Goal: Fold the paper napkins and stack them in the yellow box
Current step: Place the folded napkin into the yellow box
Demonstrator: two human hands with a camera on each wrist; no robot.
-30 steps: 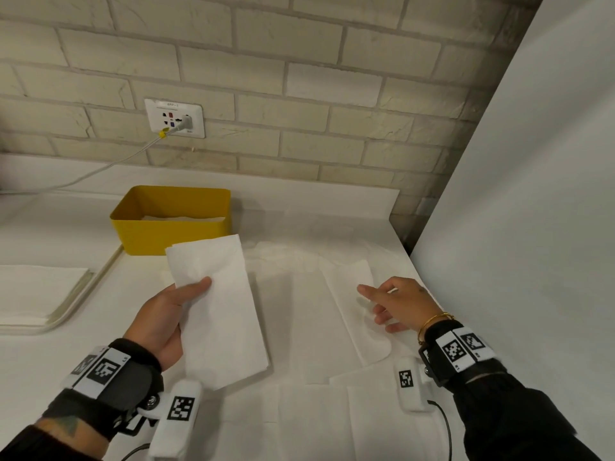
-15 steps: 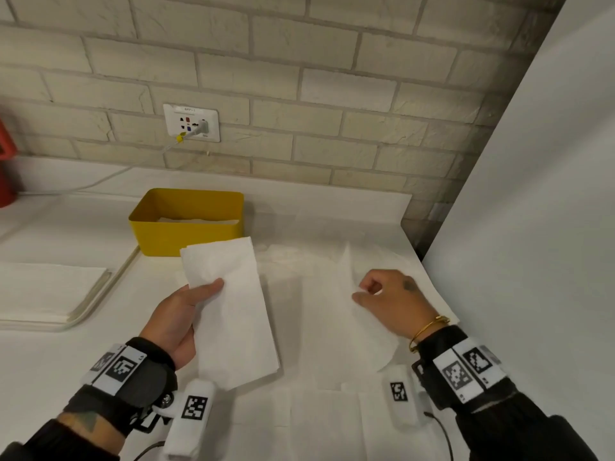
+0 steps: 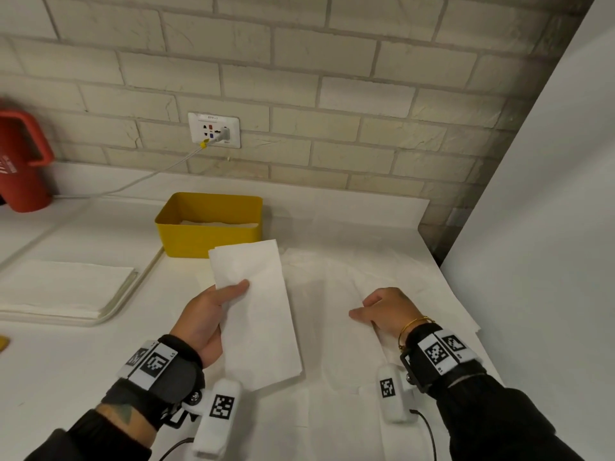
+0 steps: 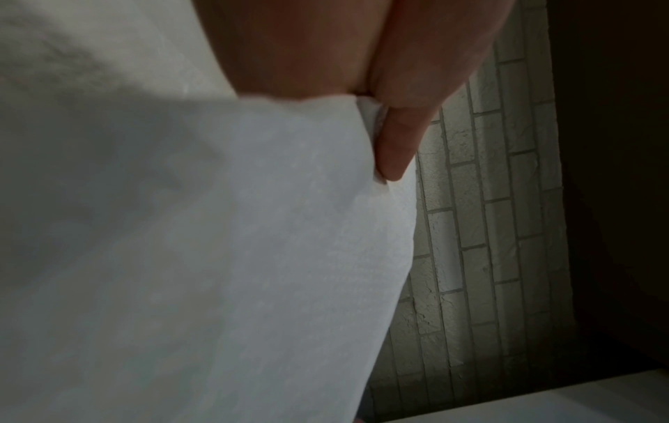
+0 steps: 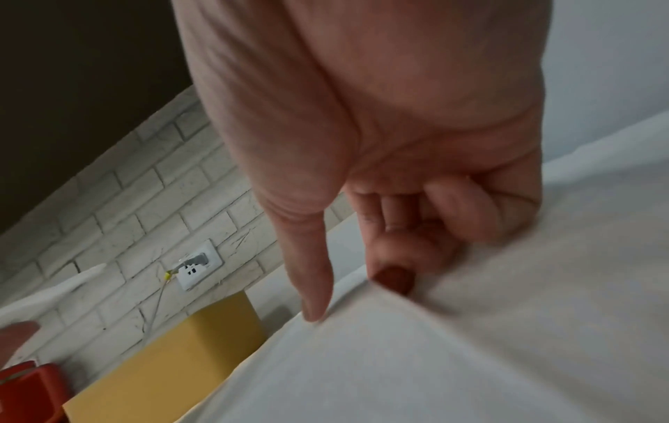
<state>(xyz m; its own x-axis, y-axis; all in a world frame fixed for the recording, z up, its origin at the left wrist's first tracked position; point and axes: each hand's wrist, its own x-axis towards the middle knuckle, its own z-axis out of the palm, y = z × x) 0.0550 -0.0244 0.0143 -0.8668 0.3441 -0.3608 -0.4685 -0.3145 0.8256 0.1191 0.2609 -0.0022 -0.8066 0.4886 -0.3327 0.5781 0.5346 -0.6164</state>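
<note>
Now my left hand (image 3: 208, 319) grip pinches folded napkin (image 3: 258, 314), thumb on top. Right hand (image 3: 386, 311) grip pinches edge of flat napkin (image 3: 429, 294) on counter (image 3: 60, 354). Beyond left grip: yellow box (image 3: 206, 236), napkins inside.

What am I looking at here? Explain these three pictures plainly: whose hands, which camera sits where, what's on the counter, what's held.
No machine: a person wears a camera on the head and one on each wrist. The wide picture is the head view; the close-ups look along each hand. The left hand holds a folded napkin, thumb on top. The right hand pinches the edge of another napkin lying on the white counter. Behind stands the yellow box with napkins inside. A tray of napkins sits left, with a red container beyond it.
</note>
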